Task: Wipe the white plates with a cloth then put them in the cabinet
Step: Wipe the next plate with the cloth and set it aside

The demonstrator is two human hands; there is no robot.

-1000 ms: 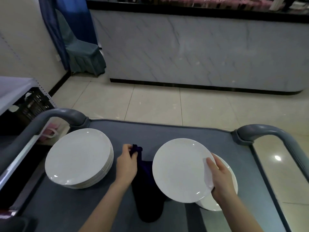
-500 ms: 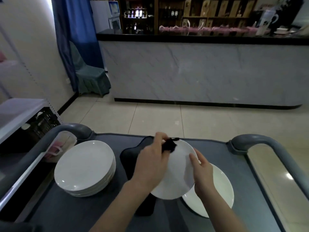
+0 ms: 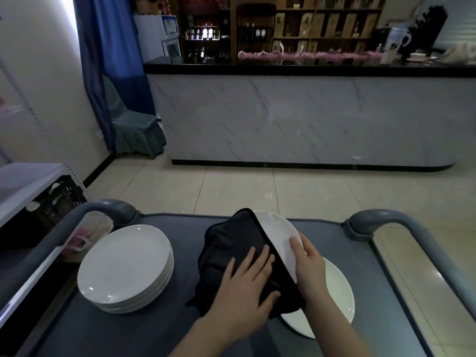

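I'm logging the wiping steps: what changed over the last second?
The left hand lifted the dark cloth off the cart, carried it right onto the held plate and now presses it flat there. The right hand still grips that plate; the stack of plates and the plate beneath stayed put.

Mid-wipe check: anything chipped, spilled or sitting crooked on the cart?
Nothing stands out. The plate stack sits even; the held plate tilts only because the right hand grips it while the left hand presses the cloth on it. No chips or spills show.
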